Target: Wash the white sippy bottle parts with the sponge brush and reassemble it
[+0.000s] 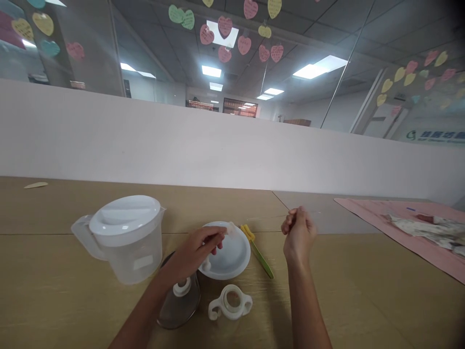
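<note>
My left hand reaches over a shallow white bowl, thumb and fingers pinched together on a small, pale translucent piece whose kind I cannot make out. Another small white piece lies at the bowl's left side. To the right, my right hand is raised and closed; a thin pale line runs faintly past it, and what its fingers hold is hidden. Between the hands rests a green-handled brush with a yellow sponge head. In front of the bowl sits a white ring with two handles.
A clear pitcher with a white lid stands at the left. Partly under my left forearm is a dark see-through lid-like object with a white ring. Pink cloth covers the table's right side. Behind rises a white low wall with glass above.
</note>
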The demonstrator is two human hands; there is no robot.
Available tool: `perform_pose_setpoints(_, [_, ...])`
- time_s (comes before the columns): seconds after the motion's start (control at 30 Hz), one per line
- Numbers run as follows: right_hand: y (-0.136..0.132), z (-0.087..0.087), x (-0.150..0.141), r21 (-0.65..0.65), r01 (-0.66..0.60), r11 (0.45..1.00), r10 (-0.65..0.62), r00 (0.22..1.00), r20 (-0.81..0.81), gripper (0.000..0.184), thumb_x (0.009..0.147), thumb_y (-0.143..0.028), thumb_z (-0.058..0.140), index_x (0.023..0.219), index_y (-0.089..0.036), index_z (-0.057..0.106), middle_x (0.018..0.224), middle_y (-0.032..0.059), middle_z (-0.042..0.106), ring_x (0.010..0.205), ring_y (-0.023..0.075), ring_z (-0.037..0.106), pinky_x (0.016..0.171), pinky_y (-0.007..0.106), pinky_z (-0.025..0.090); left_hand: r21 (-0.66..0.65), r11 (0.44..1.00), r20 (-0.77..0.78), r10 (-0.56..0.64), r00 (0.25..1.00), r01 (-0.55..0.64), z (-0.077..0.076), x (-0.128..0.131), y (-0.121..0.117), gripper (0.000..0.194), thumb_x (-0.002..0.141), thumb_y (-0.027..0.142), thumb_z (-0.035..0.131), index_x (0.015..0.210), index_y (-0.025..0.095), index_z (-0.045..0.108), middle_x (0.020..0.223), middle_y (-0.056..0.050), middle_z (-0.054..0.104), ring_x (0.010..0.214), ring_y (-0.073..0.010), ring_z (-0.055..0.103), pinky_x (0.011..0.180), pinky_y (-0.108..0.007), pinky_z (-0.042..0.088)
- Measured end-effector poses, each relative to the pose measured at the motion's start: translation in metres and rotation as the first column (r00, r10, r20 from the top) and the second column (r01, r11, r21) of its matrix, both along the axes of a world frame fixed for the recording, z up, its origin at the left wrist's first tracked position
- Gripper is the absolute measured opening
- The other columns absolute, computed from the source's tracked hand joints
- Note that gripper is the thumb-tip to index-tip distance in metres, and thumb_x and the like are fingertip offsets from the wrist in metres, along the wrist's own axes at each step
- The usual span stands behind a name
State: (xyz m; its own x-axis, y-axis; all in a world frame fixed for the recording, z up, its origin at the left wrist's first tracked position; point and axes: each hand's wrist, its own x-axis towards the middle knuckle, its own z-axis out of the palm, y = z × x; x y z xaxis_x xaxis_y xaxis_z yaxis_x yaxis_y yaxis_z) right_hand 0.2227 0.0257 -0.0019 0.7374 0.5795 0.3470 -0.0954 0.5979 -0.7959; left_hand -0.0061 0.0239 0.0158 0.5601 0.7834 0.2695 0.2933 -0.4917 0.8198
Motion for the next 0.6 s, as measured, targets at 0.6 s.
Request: perform_pose_setpoints(0.6, [0.02, -0.027, -0.04, -0.658, -0.524, 0.54, 0.836, 0.427, 0.345, 0.029, 0.072, -0.031, 0.054, 0.097, -0.016, 0.059, 0.079, 0.0044, 0.06, 0.061, 0.0111, 0.056, 0.041, 0.017, 0.042, 0.215, 0.968, -0.105, 0.153, 0.983, -0.128, -0.027, 0.0, 0.023, 0.026, 0.083, 0.031, 0.042, 0.082, 0.016, 0.063, 0.081, -0.003, 0.059, 0.073, -0.0143, 0.054, 0.065, -0.023, 0.04])
